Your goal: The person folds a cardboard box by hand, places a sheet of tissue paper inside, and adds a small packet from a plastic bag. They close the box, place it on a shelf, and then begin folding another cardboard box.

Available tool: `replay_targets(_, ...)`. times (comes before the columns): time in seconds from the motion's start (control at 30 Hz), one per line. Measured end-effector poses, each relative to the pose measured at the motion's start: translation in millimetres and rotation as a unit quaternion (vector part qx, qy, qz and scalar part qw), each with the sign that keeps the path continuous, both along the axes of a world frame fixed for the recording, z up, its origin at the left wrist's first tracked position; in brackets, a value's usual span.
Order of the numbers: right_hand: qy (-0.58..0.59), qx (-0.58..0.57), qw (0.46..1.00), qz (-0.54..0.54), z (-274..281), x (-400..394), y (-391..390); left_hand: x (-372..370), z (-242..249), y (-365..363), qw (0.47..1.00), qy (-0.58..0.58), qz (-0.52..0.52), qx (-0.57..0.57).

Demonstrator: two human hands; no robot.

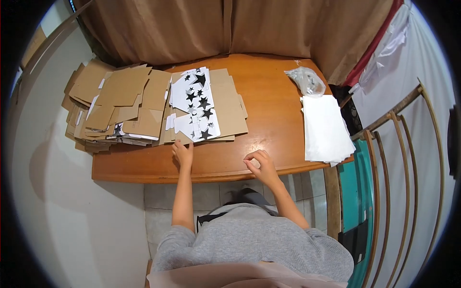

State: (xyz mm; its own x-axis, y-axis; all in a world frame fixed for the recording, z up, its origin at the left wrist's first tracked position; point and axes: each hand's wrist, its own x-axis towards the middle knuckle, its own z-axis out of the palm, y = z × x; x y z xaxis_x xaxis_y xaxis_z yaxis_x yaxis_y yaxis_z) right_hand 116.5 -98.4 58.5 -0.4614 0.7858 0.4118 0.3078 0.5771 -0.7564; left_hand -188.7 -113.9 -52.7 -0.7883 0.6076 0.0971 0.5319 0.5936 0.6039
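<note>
My left hand [183, 153] is at the lower edge of a star-printed cutout [195, 108], fingertips at the cardboard and paper edge, thumb apart from the fingers. White with black stars, the cutout lies on flat brown cardboard pieces [230, 105]. Over the bare wood near the table's front edge, my right hand [261, 167] has its fingers curled in and thumb and forefinger drawn together. Whatever it pinches, if anything, is too small to make out.
Left on the wooden table [269, 115] rises a loose pile of folded cardboard [120, 91], with star-printed pieces among it. A stack of white sheets [326, 129] lies at the right, below a clear plastic bag [307, 81]. A wooden rack [403, 129] stands beside the table.
</note>
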Motion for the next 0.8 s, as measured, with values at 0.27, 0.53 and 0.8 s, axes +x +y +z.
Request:
replay_targets(0.27,-0.004,-0.007,0.999,0.032,0,7,56,-8,-17,31,0.999,-0.027,0.045,-0.006)
replay_targets(0.53,-0.002,-0.022,0.998,0.058,-7,17,102,19,-1,82,0.970,-0.132,0.206,0.010)
replay_targets(0.8,-0.020,-0.045,0.995,0.090,-18,18,123,-19,-11,83,0.818,-0.520,0.134,0.206)
